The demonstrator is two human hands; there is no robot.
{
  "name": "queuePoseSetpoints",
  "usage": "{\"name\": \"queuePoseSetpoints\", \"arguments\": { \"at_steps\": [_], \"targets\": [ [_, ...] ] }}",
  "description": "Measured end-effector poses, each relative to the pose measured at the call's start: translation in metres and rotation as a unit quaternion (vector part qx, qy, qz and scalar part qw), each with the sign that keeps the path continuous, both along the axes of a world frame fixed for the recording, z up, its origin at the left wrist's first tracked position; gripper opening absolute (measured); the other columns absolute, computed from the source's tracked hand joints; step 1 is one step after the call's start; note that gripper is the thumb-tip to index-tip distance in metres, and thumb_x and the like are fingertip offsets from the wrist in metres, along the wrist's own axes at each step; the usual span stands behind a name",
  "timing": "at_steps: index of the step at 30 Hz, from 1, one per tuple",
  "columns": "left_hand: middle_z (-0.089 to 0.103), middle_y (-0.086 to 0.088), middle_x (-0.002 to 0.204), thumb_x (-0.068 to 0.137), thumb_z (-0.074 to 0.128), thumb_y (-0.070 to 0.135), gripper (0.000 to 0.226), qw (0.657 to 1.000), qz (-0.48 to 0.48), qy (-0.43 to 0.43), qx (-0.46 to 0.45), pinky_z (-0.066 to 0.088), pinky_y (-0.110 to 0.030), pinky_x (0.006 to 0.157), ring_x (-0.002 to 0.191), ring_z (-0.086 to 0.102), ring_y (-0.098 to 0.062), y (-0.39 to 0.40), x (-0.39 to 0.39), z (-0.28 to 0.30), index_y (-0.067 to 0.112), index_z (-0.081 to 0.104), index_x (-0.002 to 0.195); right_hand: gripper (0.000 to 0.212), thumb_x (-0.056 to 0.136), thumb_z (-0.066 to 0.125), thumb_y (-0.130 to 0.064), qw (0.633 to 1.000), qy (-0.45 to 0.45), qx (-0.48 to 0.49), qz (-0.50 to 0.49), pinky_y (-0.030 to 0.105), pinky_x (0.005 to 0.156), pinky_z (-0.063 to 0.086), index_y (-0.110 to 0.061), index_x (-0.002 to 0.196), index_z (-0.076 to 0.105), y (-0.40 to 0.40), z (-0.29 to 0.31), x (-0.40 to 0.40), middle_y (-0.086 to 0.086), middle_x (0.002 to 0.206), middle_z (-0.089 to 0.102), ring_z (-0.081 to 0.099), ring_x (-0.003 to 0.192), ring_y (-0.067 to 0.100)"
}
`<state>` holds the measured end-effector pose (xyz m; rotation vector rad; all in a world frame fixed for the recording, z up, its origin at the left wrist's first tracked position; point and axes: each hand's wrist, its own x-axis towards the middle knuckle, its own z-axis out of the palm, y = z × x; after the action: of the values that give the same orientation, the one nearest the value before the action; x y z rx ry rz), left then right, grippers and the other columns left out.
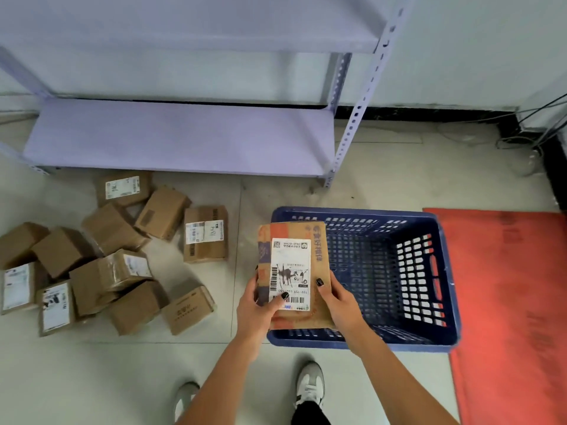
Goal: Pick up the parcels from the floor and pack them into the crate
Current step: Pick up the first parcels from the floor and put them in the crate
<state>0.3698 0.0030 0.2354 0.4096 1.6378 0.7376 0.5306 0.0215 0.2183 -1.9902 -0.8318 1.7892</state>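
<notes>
Above the left edge of the dark blue perforated plastic crate [399,271], a flat brown cardboard parcel with a white shipping label [293,271] is held by both hands. The left hand [260,311] grips its lower left corner, thumb curled onto the label. The right hand [340,305] grips its lower right edge, thumb on top. Visible crate floor holds no parcels, so packing appears to be at its start. Roughly a dozen brown cardboard boxes [116,259] remain heaped on the pale tiled floor [122,378], left of the crate, below the lilac metal shelf rack [184,136].
</notes>
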Motion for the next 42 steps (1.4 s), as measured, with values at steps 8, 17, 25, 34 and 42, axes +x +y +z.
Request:
{"name": "queuePoseSetpoints", "arguments": {
  "at_steps": [8,17,25,34,42],
  "targets": [
    [0.062,-0.001,0.121,0.078,0.069,0.0,0.071,0.996,-0.077,0.036,-0.003,0.057,-0.029,0.081,0.106,0.062,-0.019,0.016,0.043,-0.05,0.016,0.039,0.139,0.088,0.076,0.076,-0.023,0.998,-0.04,-0.031,0.026,0.039,0.099,0.049,-0.028,0.148,0.026,0.0,-0.035,0.045,-0.001,0.129,0.058,0.058,0.114,0.02],
    [0.057,-0.001,0.132,0.077,0.07,0.008,0.087,0.993,-0.094,0.061,-0.025,0.05,-0.043,0.096,0.115,0.058,-0.019,0.048,0.071,-0.147,0.028,0.02,0.145,0.11,0.053,0.086,-0.043,0.997,-0.062,-0.019,0.037,0.044,0.097,0.05,-0.028,0.145,0.028,0.026,-0.15,0.053,0.005,0.13,0.051,0.056,0.116,0.023],
    [0.049,-0.005,0.139,0.085,0.064,0.012,0.09,0.979,-0.126,0.127,-0.098,0.051,-0.034,0.091,0.122,0.053,-0.027,0.066,0.069,-0.233,0.031,0.003,0.149,0.085,0.07,0.08,-0.02,0.997,-0.047,-0.035,0.052,0.043,0.095,0.052,-0.02,0.142,0.035,0.047,-0.226,0.042,0.0,0.115,0.058,0.06,0.106,0.022],
    [0.022,-0.005,0.156,0.09,0.055,0.007,0.083,0.951,-0.144,0.269,-0.052,0.035,-0.04,0.112,0.14,0.032,-0.022,0.062,0.082,-0.271,0.025,0.002,0.151,0.089,0.074,0.077,-0.02,0.994,-0.095,-0.045,0.013,0.044,0.106,0.042,-0.021,0.147,0.027,0.065,-0.278,0.022,0.009,0.139,0.05,0.051,0.125,0.027],
    [0.025,-0.004,0.152,0.089,0.053,0.002,0.081,0.948,-0.135,0.286,-0.042,0.04,-0.038,0.105,0.133,0.039,-0.024,0.062,0.087,-0.28,0.026,0.004,0.15,0.093,0.071,0.079,-0.018,0.995,-0.099,-0.028,-0.016,0.043,0.103,0.045,-0.024,0.146,0.025,0.059,-0.293,0.02,0.006,0.137,0.052,0.053,0.123,0.025]
  ]
}}
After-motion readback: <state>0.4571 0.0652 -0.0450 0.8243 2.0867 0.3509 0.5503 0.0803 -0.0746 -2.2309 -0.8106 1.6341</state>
